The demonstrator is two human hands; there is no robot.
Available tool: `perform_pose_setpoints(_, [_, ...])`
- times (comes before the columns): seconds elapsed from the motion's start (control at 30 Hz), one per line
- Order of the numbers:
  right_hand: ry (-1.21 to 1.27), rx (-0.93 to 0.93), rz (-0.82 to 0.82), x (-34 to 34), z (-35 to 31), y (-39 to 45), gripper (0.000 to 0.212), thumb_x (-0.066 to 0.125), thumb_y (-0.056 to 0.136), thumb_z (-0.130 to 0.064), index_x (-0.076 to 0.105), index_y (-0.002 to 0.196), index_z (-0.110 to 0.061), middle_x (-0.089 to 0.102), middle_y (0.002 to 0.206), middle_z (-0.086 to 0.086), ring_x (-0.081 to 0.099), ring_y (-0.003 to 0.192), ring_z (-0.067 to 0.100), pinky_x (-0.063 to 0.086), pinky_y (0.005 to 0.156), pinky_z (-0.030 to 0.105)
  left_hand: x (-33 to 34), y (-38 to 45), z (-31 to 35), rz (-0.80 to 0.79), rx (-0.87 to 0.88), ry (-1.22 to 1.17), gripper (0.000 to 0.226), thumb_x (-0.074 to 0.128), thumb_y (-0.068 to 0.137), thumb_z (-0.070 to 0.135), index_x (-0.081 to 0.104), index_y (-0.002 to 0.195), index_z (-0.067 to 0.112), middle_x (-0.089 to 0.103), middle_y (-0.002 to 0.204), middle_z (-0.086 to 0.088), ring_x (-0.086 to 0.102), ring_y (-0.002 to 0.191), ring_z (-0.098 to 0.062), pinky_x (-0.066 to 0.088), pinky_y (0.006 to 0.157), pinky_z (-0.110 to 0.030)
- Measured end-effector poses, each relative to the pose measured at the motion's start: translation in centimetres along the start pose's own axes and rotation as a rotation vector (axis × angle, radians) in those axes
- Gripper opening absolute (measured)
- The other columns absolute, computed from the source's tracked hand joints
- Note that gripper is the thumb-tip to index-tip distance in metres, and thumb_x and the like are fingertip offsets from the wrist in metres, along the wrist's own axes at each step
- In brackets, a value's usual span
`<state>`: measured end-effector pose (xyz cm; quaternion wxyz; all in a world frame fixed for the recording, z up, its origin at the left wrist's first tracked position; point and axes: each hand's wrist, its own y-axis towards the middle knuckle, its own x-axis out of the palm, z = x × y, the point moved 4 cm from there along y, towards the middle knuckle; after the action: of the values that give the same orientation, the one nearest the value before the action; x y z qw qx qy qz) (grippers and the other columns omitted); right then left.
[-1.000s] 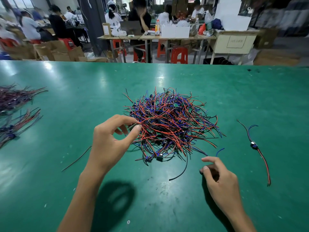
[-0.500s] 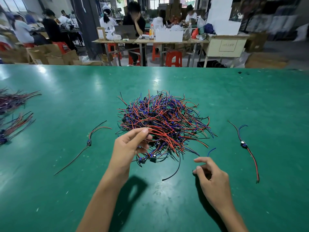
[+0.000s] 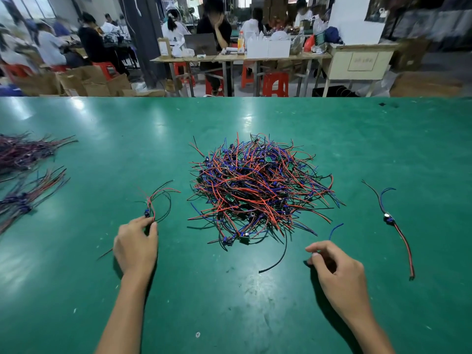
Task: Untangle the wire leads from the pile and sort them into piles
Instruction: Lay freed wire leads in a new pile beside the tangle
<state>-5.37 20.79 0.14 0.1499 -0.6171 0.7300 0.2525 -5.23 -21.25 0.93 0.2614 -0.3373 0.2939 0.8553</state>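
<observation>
At the far left of the green desk (image 3: 76,290) lie two sorted bundles (image 3: 24,175) of leads, one behind the other, well apart from everything else. Next comes the left hand (image 3: 135,245), fingers pinched on a lead (image 3: 157,203) with a small blue part; its red and black wires curl up and away from the fingertips. In the middle sits the tangled pile (image 3: 258,187) of red, blue and black leads, with tiny green boards showing here and there. The right hand (image 3: 337,274) rests near the pile's front edge, fingers curled loosely, thumb and forefinger close together; whether they hold anything I cannot tell. Further right, one single lead (image 3: 390,221) lies alone. No containers stand on the desk; across the room, white boxes (image 3: 268,48) sit on another table.
</observation>
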Motion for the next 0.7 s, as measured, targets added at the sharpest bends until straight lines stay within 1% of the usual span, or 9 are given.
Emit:
perform_pose_setpoints(0.1, [-0.01,-0.006,0.007,0.0,0.0,0.1,0.032,0.067,0.089,-0.012,0.067,0.091,-0.043,0.072,0.072,-0.025,0.07,0.073,-0.004,0.051,0.072,0.021,-0.1,-0.3,0.9,0.042,0.034,0.031,0.04,0.076,0.079,0.013,0.074,0.119,0.016,0.069,0.121,-0.009,0.056,0.113,-0.035,0.048,0.092,-0.046])
perform_pose_setpoints(0.17, [-0.01,-0.021,0.005,0.1,0.0,0.1,0.032,0.067,0.089,-0.011,0.068,0.091,-0.043,0.072,0.072,-0.025,0.07,0.074,-0.006,0.051,0.07,0.019,0.3,-1.0,3.4,0.029,0.261,0.014,0.048,0.077,0.076,0.013,0.071,0.122,0.025,0.064,0.121,-0.002,0.052,0.115,-0.028,0.042,0.093,-0.042])
perform_pose_setpoints(0.23, [-0.011,-0.023,0.003,0.1,0.0,0.0,0.032,0.067,0.089,-0.01,0.068,0.091,-0.043,0.072,0.073,-0.025,0.07,0.074,-0.005,0.051,0.07,0.02,2.1,-1.7,6.2,-0.191,0.495,0.03,0.047,0.078,0.081,0.023,0.068,0.126,0.029,0.06,0.13,0.003,0.049,0.124,-0.022,0.035,0.099,-0.038])
perform_pose_setpoints(0.27, [-0.013,-0.019,0.005,0.1,0.0,0.1,0.033,0.067,0.089,-0.01,0.067,0.091,-0.043,0.072,0.073,-0.025,0.071,0.074,-0.004,0.051,0.071,0.021,3.2,-2.0,7.0,-0.306,0.536,0.064,0.043,0.075,0.085,0.031,0.067,0.128,0.029,0.058,0.134,0.004,0.046,0.129,-0.02,0.029,0.103,-0.037])
perform_pose_setpoints(0.33, [-0.012,-0.019,0.007,0.1,0.2,0.2,0.034,0.068,0.089,-0.01,0.067,0.09,-0.043,0.072,0.072,-0.025,0.071,0.073,-0.003,0.051,0.071,0.022,4.4,-2.3,7.6,-0.376,0.485,0.117,0.029,0.065,0.094,0.04,0.071,0.119,0.027,0.061,0.131,0.009,0.042,0.13,-0.015,0.019,0.105,-0.038])
perform_pose_setpoints(0.4, [-0.006,-0.031,0.012,0.0,0.2,0.1,0.035,0.068,0.089,-0.009,0.068,0.09,-0.043,0.072,0.072,-0.024,0.071,0.073,-0.003,0.051,0.069,0.019,3.9,-2.6,8.2,-0.29,0.438,0.119,0.019,0.062,0.096,0.041,0.076,0.101,0.028,0.067,0.116,0.013,0.043,0.122,-0.015,0.017,0.102,-0.041])
perform_pose_setpoints(0.47, [0.015,-0.026,0.013,0.0,0.2,0.2,0.035,0.068,0.089,-0.008,0.068,0.089,-0.043,0.073,0.072,-0.023,0.071,0.073,-0.003,0.051,0.069,0.018,2.6,-3.2,9.1,-0.255,0.449,0.111,0.023,0.061,0.096,0.044,0.077,0.089,0.029,0.07,0.099,0.015,0.048,0.107,-0.015,0.022,0.096,-0.04])
perform_pose_setpoints(0.6, [0.024,-0.029,0.001,0.0,0.0,0.3,0.034,0.068,0.088,-0.006,0.069,0.085,-0.039,0.072,0.071,-0.022,0.071,0.073,-0.004,0.051,0.071,0.02,-0.8,-5.1,10.3,-0.462,0.357,0.028,0.037,0.05,0.1,0.052,0.071,0.081,0.03,0.073,0.075,0.016,0.062,0.071,-0.007,0.048,0.075,-0.031])
perform_pose_setpoints(0.7, [0.012,-0.05,0.018,-0.1,-0.3,0.2,0.031,0.069,0.088,-0.006,0.07,0.082,-0.036,0.072,0.07,-0.024,0.07,0.071,-0.004,0.051,0.072,0.021,-3.5,-8.0,12.6,-0.445,0.294,-0.085,0.04,0.041,0.103,0.052,0.069,0.08,0.035,0.068,0.068,0.029,0.056,0.061,0.005,0.038,0.06,-0.025])
